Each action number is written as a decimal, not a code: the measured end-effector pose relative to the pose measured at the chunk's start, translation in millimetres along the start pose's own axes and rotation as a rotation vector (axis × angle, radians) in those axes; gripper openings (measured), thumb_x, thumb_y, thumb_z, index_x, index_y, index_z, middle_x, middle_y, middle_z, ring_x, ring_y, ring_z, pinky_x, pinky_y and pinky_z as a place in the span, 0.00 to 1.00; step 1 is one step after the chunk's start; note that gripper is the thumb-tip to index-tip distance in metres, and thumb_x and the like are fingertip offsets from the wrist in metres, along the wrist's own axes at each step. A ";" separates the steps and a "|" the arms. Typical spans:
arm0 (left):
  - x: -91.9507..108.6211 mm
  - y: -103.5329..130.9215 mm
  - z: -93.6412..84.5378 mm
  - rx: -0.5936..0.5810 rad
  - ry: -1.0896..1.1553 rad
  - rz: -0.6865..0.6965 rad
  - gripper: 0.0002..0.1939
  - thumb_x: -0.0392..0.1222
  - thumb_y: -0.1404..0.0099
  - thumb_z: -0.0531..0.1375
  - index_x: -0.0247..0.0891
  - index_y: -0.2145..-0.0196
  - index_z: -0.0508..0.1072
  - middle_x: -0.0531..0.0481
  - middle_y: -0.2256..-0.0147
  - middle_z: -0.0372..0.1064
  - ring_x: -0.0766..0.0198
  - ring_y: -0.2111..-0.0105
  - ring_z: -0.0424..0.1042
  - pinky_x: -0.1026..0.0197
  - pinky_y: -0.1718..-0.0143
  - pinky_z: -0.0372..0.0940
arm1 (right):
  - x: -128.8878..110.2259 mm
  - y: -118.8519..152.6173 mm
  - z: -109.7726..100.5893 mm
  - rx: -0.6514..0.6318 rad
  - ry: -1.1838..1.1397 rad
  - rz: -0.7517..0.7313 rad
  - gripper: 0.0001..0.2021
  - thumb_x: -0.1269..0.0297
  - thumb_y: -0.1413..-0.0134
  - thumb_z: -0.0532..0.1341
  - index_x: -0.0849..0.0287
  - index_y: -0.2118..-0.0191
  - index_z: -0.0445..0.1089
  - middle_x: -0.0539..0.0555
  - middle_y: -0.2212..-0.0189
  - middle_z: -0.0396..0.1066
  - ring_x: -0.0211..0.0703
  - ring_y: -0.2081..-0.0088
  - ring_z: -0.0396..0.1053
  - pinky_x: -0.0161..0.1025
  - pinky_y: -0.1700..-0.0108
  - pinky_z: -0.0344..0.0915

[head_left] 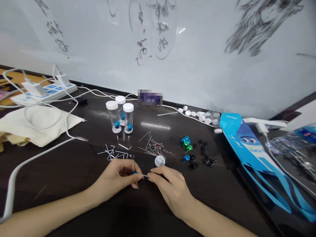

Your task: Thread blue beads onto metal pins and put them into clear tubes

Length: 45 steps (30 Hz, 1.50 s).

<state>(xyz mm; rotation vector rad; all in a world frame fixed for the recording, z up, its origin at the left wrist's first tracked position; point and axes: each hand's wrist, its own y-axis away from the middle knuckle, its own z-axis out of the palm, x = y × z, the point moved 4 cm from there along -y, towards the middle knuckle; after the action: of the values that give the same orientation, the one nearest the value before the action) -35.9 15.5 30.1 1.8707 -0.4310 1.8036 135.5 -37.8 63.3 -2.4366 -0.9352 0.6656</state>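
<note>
Near the front middle of the table, my left hand [123, 172] pinches a small blue metal part [134, 172] between thumb and fingers. A thin dark wire rises upright from beside that part. My right hand [172, 184] is closed on a thin silver hex key [145, 176], its bend hidden by the fingers. The key's exposed end reaches to my left fingertips, at the blue part; whether it sits inside the part I cannot tell. Just beyond my hands lie several loose L-shaped hex keys [112, 153], thin pins with coloured ends [154, 146] and a white round cap [160, 161].
Three clear capped tubes [128, 118] with blue parts inside stand behind. Blue and green parts [186, 141] and black pieces [208, 159] lie right. White caps [197, 114], a blue lanyard bag [243, 141], a cream cloth [41, 123], a power strip [54, 90] and cables surround them.
</note>
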 end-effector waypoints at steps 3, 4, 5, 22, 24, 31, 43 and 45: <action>0.3 1.1 0.6 0.005 -0.004 0.008 0.06 0.41 0.42 0.66 0.35 0.71 0.77 0.53 0.75 0.73 0.68 0.76 0.73 0.66 0.71 0.67 | 2.1 2.3 3.4 -0.046 -0.038 0.017 0.11 0.70 0.32 0.51 0.62 0.55 0.71 0.55 0.67 0.73 0.40 0.69 0.71 0.36 0.68 0.68; 0.6 1.5 0.8 0.006 -0.007 0.013 0.06 0.41 0.42 0.66 0.35 0.71 0.77 0.53 0.74 0.73 0.68 0.76 0.73 0.66 0.71 0.67 | 2.1 2.7 4.0 -0.052 -0.044 0.016 0.11 0.71 0.32 0.51 0.62 0.55 0.71 0.55 0.68 0.73 0.40 0.70 0.71 0.36 0.69 0.67; 1.0 1.9 1.0 0.006 -0.011 0.018 0.06 0.41 0.41 0.66 0.35 0.71 0.77 0.53 0.74 0.73 0.68 0.76 0.73 0.66 0.71 0.67 | 1.7 2.7 4.2 -0.054 -0.050 0.010 0.10 0.71 0.33 0.52 0.63 0.55 0.71 0.55 0.69 0.73 0.40 0.71 0.71 0.35 0.70 0.67; 4.8 -3.9 -3.2 0.047 0.043 -0.034 0.08 0.42 0.42 0.66 0.33 0.71 0.76 0.53 0.78 0.74 0.68 0.79 0.73 0.67 0.73 0.66 | -1.8 5.2 3.4 -0.027 0.065 -0.083 0.16 0.77 0.36 0.54 0.68 0.45 0.66 0.60 0.65 0.72 0.44 0.65 0.71 0.41 0.65 0.71; 5.5 -3.1 -3.1 0.050 0.038 -0.030 0.08 0.42 0.42 0.66 0.33 0.72 0.76 0.53 0.78 0.73 0.68 0.79 0.73 0.67 0.73 0.66 | -2.3 4.5 2.6 -0.007 0.051 -0.081 0.16 0.77 0.36 0.53 0.68 0.45 0.66 0.59 0.65 0.73 0.43 0.66 0.71 0.40 0.66 0.72; 4.1 -2.2 -2.8 0.046 0.012 -0.013 0.07 0.41 0.42 0.66 0.34 0.71 0.76 0.52 0.76 0.74 0.67 0.78 0.73 0.66 0.73 0.67 | -2.7 1.0 0.9 0.013 -0.031 -0.076 0.14 0.76 0.36 0.55 0.69 0.47 0.68 0.58 0.67 0.73 0.41 0.68 0.72 0.37 0.68 0.72; 5.0 1.1 0.8 0.012 -0.054 0.023 0.08 0.42 0.40 0.65 0.34 0.71 0.77 0.53 0.76 0.72 0.67 0.77 0.73 0.65 0.72 0.67 | -0.3 0.0 1.0 -0.009 -0.077 -0.028 0.13 0.73 0.33 0.49 0.64 0.50 0.68 0.55 0.70 0.73 0.39 0.71 0.72 0.36 0.69 0.71; 4.0 0.0 -0.2 0.013 -0.030 0.005 0.08 0.42 0.41 0.65 0.34 0.71 0.77 0.53 0.77 0.73 0.66 0.78 0.73 0.65 0.73 0.67 | -2.5 -0.4 -0.5 0.002 0.021 -0.031 0.11 0.71 0.33 0.52 0.62 0.53 0.70 0.56 0.68 0.74 0.41 0.69 0.72 0.37 0.68 0.71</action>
<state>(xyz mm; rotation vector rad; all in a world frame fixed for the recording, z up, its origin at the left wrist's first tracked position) -35.7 16.1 34.1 1.9096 -0.4364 1.7871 133.9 -39.4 64.6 -2.4182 -0.9614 0.6288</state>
